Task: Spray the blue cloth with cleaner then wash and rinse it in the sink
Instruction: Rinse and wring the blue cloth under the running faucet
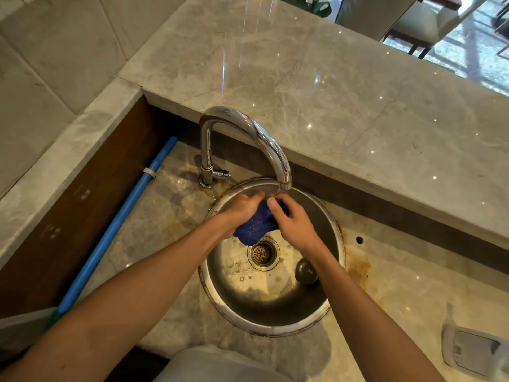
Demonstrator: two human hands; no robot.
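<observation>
A dark blue cloth [256, 226] is bunched up over the round steel sink [334, 224], just under the spout of the curved chrome tap [248, 128]. My left hand [242, 209] grips the cloth's left side and my right hand [292, 220] grips its right side, fingers curled into the fabric. A loose end of the cloth hangs down toward the brass drain strainer [261, 253]. The spout's mouth sits right above my fingertips; I cannot tell whether water is running.
A round metal drain plug [305, 271] lies in the basin at the right. A blue pipe [124, 216] runs along the wooden wall at the left. A raised marble ledge [358, 111] stands behind the sink. A white plastic item [468, 351] sits at the lower right of the counter.
</observation>
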